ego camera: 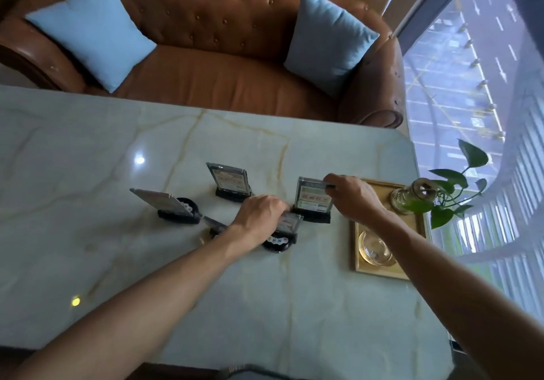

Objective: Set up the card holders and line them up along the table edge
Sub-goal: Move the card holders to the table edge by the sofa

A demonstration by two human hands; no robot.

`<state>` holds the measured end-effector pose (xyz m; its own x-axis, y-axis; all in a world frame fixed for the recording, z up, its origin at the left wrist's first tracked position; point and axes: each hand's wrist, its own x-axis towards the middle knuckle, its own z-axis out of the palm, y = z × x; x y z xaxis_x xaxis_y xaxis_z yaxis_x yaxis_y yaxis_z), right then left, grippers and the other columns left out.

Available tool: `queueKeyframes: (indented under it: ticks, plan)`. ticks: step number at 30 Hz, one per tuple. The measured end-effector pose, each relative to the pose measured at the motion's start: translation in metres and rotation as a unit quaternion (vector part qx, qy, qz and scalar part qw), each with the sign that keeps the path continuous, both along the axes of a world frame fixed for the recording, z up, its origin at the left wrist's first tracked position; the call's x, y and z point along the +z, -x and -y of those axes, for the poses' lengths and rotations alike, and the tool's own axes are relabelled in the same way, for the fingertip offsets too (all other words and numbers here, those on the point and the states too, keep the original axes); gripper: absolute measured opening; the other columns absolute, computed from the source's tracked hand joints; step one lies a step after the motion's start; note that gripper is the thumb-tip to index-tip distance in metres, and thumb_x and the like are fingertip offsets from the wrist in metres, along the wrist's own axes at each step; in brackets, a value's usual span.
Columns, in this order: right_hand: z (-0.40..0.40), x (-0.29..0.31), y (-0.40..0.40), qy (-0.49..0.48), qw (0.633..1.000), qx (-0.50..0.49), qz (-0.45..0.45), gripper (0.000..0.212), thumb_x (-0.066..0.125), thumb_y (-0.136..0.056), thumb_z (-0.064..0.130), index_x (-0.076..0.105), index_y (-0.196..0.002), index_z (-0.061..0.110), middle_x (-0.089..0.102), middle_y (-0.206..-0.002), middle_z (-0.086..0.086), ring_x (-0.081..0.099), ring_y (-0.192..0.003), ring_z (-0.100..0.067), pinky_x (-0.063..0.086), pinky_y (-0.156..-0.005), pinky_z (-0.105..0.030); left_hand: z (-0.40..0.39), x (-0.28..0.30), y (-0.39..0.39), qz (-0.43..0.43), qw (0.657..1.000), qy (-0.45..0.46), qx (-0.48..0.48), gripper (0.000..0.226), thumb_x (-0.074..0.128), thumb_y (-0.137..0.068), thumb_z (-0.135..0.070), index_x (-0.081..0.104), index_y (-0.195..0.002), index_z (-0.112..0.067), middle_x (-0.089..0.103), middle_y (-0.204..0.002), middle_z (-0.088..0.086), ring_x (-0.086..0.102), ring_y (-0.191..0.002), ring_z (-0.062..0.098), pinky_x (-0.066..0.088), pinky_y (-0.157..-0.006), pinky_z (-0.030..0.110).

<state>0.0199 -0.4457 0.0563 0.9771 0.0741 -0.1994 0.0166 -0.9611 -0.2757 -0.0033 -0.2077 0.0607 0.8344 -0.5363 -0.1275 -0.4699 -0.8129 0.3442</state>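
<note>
Several clear card holders on black bases stand on the pale marble table (117, 247). One holder (229, 180) is upright at the back. Another (164, 203) leans at the left on a round black base. My right hand (351, 195) pinches the top right corner of an upright holder (313, 200) beside the gold tray. My left hand (259, 211) is closed on the top of a lower holder (290, 225) with a round black base in front of it. A further holder (213, 223) lies partly hidden under my left forearm.
A gold tray (360, 267) at the right table edge carries a glass ashtray (375, 248) and a glass vase with a green plant (412, 200). A brown leather sofa (220, 79) with two blue cushions faces the far edge. A window runs along the right.
</note>
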Motion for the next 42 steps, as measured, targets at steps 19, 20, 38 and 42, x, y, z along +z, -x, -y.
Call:
queueKeyframes:
  ticks: [19,20,38,42]
  plan:
    - [0.221,0.059,-0.162,-0.051,0.986,-0.122,0.105,0.035,0.048,-0.092,0.007,0.065,-0.121,0.017,0.064,-0.112,-0.019,0.051,-0.086,-0.029,0.032,-0.066,-0.025,0.182,0.044,-0.210,0.035,0.994,0.061,0.087,0.019,0.062,-0.087,-0.028,0.075,-0.099,-0.030,0.075,-0.098,-0.002,0.067,-0.096,0.026,0.045,-0.071,0.031]
    - [0.231,0.056,-0.168,-0.044,0.986,-0.129,0.100,0.034,0.047,-0.092,0.009,0.064,-0.118,0.022,0.065,-0.109,-0.017,0.051,-0.083,-0.029,0.035,-0.065,-0.029,0.191,0.040,-0.218,0.035,0.993,0.064,0.094,0.018,0.062,-0.086,-0.027,0.076,-0.098,-0.029,0.075,-0.097,-0.001,0.067,-0.095,0.026,0.042,-0.069,0.029]
    - [0.303,-0.027,-0.210,-0.077,0.987,-0.088,0.113,0.038,0.053,-0.091,0.005,0.063,-0.110,0.035,0.067,-0.103,-0.015,0.064,-0.084,-0.040,0.054,-0.067,-0.043,0.296,-0.014,-0.290,-0.001,0.995,0.046,0.091,0.016,0.063,-0.089,-0.019,0.077,-0.096,-0.023,0.076,-0.094,0.005,0.067,-0.092,0.032,0.048,-0.071,0.033]
    - [0.314,-0.040,-0.214,-0.076,0.986,-0.112,0.101,0.035,0.051,-0.093,0.008,0.067,-0.115,0.030,0.066,-0.102,-0.015,0.062,-0.085,-0.040,0.044,-0.063,-0.037,0.305,-0.020,-0.298,-0.001,0.996,0.044,0.080,0.014,0.063,-0.088,-0.021,0.076,-0.093,-0.023,0.074,-0.090,0.005,0.066,-0.086,0.033,0.049,-0.068,0.034]
